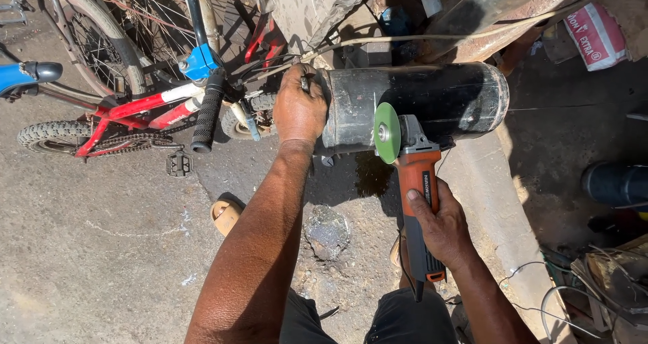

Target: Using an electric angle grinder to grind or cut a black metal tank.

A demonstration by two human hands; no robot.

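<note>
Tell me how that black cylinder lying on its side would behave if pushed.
The black cylinder probably rolls readily: it is round and lies on its side. It looks like metal, so likely stiff and heavy. The left hand pressed on its end seems to steady it.

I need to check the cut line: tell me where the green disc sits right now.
In the head view, the green disc sits centre frame, on the orange grinder in the right hand, edge against the black cylinder.

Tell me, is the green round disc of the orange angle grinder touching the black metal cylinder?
Touching. In the head view the green disc overlaps the black metal cylinder, and a thin cut line rises from its edge, with no gap visible.
</note>
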